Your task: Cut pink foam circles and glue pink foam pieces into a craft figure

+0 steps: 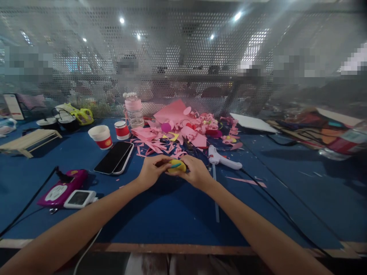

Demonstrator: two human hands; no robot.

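Observation:
A small yellow rounded piece with a teal strip across it is held between both hands, just above the blue table. My left hand pinches its left side, thumb along the teal strip. From the right, my right hand grips the other side with curled fingers. Exactly what the piece is made of I cannot tell. A white glue gun lies right of my right hand, a long clear glue stick reaching from it toward the front edge. Behind my hands spreads a heap of pink paper scraps.
Left of the hands lie two stacked phones, paper cups and a purple device with cables. A pink-lidded bottle stands behind. The glue gun's black cord runs to the right front. A perforated screen closes the back.

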